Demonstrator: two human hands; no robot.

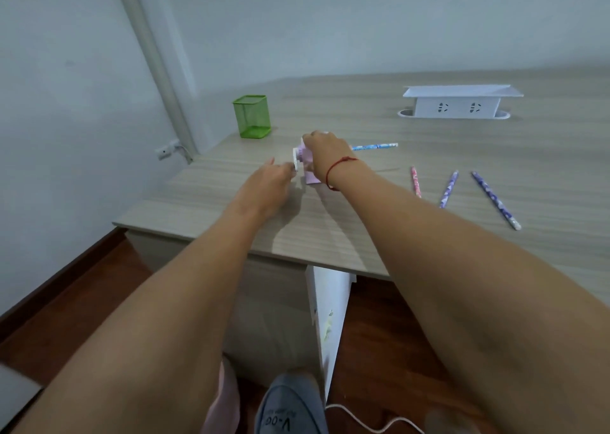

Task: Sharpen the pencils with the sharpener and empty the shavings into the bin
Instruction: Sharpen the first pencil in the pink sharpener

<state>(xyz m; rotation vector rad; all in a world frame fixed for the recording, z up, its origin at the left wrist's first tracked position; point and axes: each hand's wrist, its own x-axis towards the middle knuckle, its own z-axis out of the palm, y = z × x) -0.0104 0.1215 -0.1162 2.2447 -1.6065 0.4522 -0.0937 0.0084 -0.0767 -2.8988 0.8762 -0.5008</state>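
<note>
Two hands are on the small pink plastic sharpener, which stands on the smooth wood-grain counter near the square green mesh cup. The right hand curls its fingers over the top. The left hand pinches the round white crank. A blue pencil sticks out flat, pointing right.

Most of the sharpener is covered by the right grip wrapped over its top, so only a pink lower corner and the white crank can be seen. The fingertips of the left grip are smeared at the crank, so whether it's pinched can't be told. The blue pencil has its end hidden behind the right grip. Prints on the three pencils further right of that grip are too small to be read.
</note>
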